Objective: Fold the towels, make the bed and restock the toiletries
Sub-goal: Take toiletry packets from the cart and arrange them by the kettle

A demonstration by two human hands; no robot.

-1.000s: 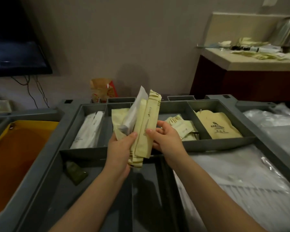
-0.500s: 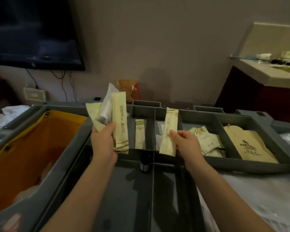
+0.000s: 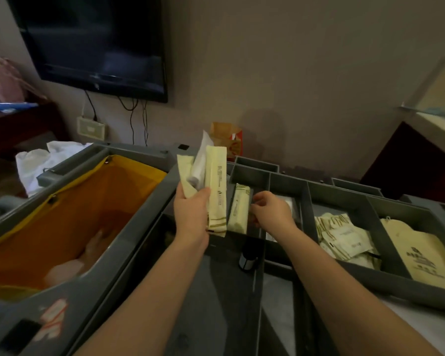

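Observation:
My left hand (image 3: 190, 217) grips a fan of toiletry packets (image 3: 216, 181), cream ones with a white one between them, held upright over the left end of the grey divided cart tray (image 3: 306, 199). My right hand (image 3: 272, 211) reaches into a narrow tray compartment, its curled fingers pinching the right edge of a single cream packet (image 3: 238, 209) that stands tilted there. More cream sachets (image 3: 344, 237) lie heaped in a compartment further right. A beige cloth pouch (image 3: 421, 253) fills the rightmost one.
A yellow laundry bag (image 3: 75, 214) hangs open in the cart's left side. A small dark bottle (image 3: 248, 259) stands below the tray. Behind the cart are a paper bag (image 3: 225, 140), white plastic bags (image 3: 44, 160), a wall television (image 3: 95, 42) and a counter (image 3: 434, 124) at right.
My right hand took one cream packet off the bundle and lowered it into the narrow compartment. My left hand kept the remaining packets raised. My view swung left.

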